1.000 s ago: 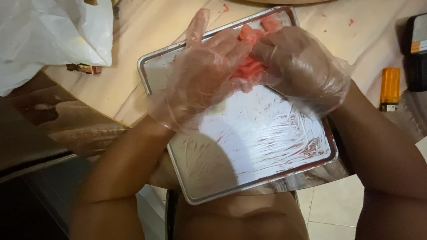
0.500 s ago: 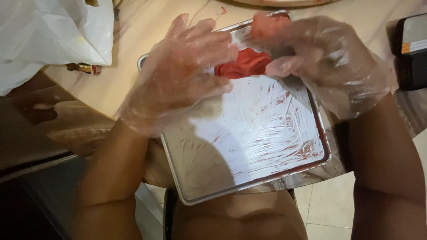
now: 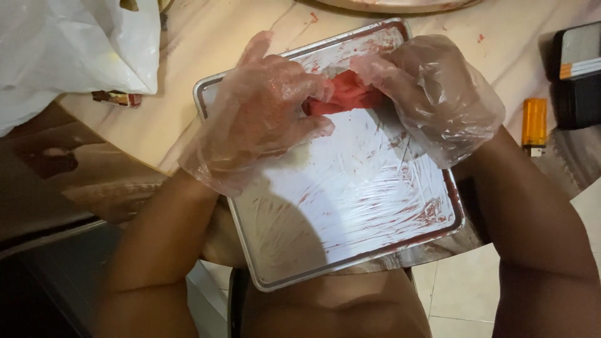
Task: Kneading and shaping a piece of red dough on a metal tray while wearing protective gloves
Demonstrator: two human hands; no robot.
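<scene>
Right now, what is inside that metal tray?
The metal tray holds a red lump pressed between the gloved left hand and right hand, plus red smears on its clear lining. The hands cover part of the lump and the tray's far end.

Pale marbled table (image 3: 206, 44) carries a smeared metal tray (image 3: 350, 250) at its near edge, white plastic bag (image 3: 69, 50) far left, orange lighter (image 3: 534, 125) right.

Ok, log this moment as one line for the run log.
left hand: gloved, on red lump | right hand: gloved, gripping red lump | metal tray: red smears | orange lighter: on table beside tray
</scene>
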